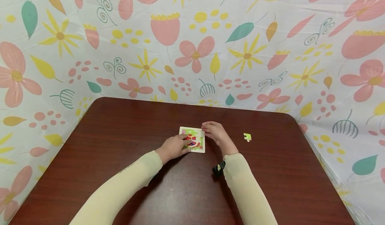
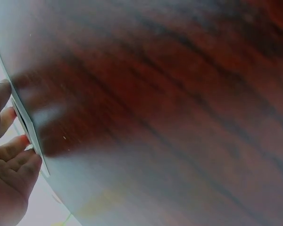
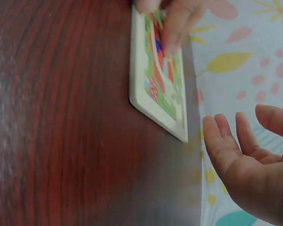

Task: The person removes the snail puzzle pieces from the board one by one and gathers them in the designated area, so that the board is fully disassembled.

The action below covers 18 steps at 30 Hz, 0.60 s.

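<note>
1. Jigsaw tray [image 1: 199, 151]: picture side up on the worktop [image 1: 135, 124]; green scene, red and blue at its middle.
2. Left hand [image 1: 174, 147]: laid across the tray's left part, fingers loosely spread on the picture, thumb by the near rim. Grip slack, nothing clasped that I can see.
3. Right hand [image 1: 219, 134]: at the tray's upper right corner, fingers apart, lightly bent. Grip wide, nothing seen in it.
4. Loose jigsaw piece [image 1: 247, 137], green, 1 seen: well right of the tray, past the right hand.
5. Handling, my judgement: step looks like steadying the tray while its corner is worked. Flat left fingers, even pressure, so it can't skid; right fingertips straight down and light, sparing neighbouring pieces.
6. Unclear: left fingers mask part of the picture. Upper right corner looks pale, perhaps an unfilled slot. Right fingertips touching the rim or not: cannot tell. Left wrist view has the tray nearly edge-on, picture lost.
</note>
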Available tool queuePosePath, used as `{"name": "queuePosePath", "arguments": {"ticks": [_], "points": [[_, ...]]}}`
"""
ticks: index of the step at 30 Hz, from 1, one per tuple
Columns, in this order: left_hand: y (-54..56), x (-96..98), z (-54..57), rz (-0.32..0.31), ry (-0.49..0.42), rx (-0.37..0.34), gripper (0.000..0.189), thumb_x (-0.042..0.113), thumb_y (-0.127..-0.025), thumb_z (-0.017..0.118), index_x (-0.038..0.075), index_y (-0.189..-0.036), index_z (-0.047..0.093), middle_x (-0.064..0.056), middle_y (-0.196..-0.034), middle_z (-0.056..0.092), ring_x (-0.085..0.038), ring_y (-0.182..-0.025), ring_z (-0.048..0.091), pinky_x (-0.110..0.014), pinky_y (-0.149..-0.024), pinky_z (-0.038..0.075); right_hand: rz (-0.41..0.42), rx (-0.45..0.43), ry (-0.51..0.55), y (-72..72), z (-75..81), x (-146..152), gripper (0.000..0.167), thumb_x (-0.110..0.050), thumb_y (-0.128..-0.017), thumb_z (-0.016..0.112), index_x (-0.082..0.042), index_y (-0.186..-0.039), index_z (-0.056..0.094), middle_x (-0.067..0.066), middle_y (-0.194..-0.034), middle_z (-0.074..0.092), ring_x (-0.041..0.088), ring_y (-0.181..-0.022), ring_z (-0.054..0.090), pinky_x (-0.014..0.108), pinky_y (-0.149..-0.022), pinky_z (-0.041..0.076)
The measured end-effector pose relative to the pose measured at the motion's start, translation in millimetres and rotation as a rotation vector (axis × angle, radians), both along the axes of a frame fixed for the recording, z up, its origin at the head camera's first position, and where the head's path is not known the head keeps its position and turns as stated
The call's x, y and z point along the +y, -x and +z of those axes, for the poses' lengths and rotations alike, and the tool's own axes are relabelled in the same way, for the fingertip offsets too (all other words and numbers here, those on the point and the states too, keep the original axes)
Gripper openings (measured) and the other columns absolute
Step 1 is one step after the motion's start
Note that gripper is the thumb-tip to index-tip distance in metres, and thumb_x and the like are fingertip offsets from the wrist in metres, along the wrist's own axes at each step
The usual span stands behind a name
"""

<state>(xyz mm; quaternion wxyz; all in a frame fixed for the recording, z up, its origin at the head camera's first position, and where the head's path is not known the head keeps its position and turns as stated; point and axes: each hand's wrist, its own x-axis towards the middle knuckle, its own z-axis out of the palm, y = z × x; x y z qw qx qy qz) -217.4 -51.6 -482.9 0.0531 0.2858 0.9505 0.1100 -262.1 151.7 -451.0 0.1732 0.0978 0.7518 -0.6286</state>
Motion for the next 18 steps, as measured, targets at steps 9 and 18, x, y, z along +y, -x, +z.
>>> {"name": "queuePosePath", "arguments": {"ticks": [9, 18], "points": [[-1.9, 0.9, 0.5, -0.012, -0.027, 0.006, 0.045, 0.039, -0.097, 0.070, 0.015, -0.136, 0.069, -0.015, -0.150, 0.058, -0.033, -0.138, 0.058, -0.046, -0.106, 0.055, 0.083, -0.027, -0.096, 2.2, -7.5, -10.5, 0.042, -0.015, -0.108, 0.049, 0.007, -0.144, 0.052, 0.028, -0.150, 0.050, 0.039, -0.141, 0.052, 0.048, -0.119, 0.044], [-1.7, -0.6, 0.6, -0.002, -0.025, -0.005, 0.046, 0.039, -0.098, 0.069, 0.016, -0.138, 0.067, -0.014, -0.152, 0.056, -0.034, -0.139, 0.057, -0.047, -0.106, 0.054, 0.107, 0.005, -0.227, 8.5, -7.0, -15.5, 0.035, -0.012, -0.104, 0.057, 0.005, -0.135, 0.060, 0.026, -0.138, 0.059, 0.036, -0.121, 0.064, 0.044, -0.108, 0.054]]}}
